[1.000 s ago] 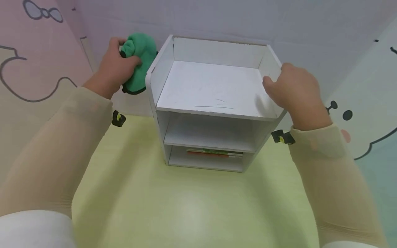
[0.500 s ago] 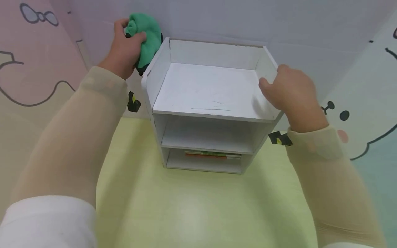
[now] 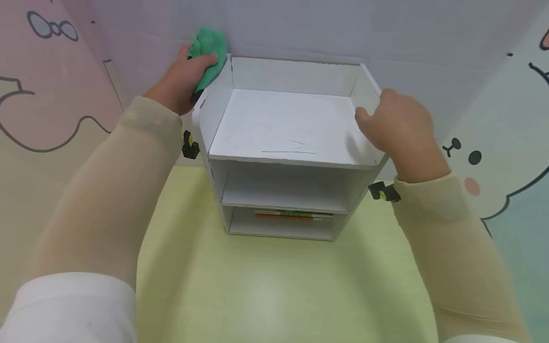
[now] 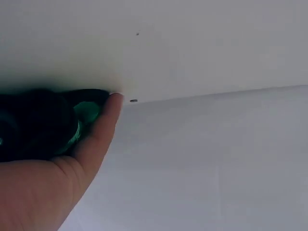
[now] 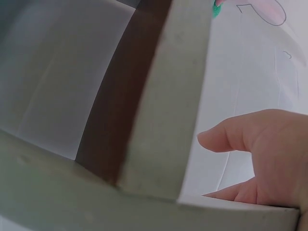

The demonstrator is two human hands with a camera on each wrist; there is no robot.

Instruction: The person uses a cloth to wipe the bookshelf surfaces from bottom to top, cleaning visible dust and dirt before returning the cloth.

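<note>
A white three-tier shelf unit [image 3: 283, 124] stands on the yellow-green table [image 3: 266, 290]. My left hand [image 3: 182, 81] grips a bunched green cloth [image 3: 208, 52] against the outer top corner of the unit's left wall. In the left wrist view the thumb [image 4: 103, 127] lies over the dark green cloth [image 4: 72, 127] at the white panel. My right hand [image 3: 396, 126] holds the rim of the unit's right wall, thumb inside the top tray. The right wrist view shows that wall's edge [image 5: 168, 106] close up beside my thumb [image 5: 236, 137].
Flat items with orange and green edges [image 3: 293, 215] lie in the bottom compartment. The middle shelf [image 3: 283, 193] shows nothing on it. Cartoon-printed panels [image 3: 51, 85] close in the left, back and right sides. Open table lies in front of the unit.
My left hand has carried the green cloth up and back along the unit's left wall to its rear top corner. The right hand has stayed on the right wall.
</note>
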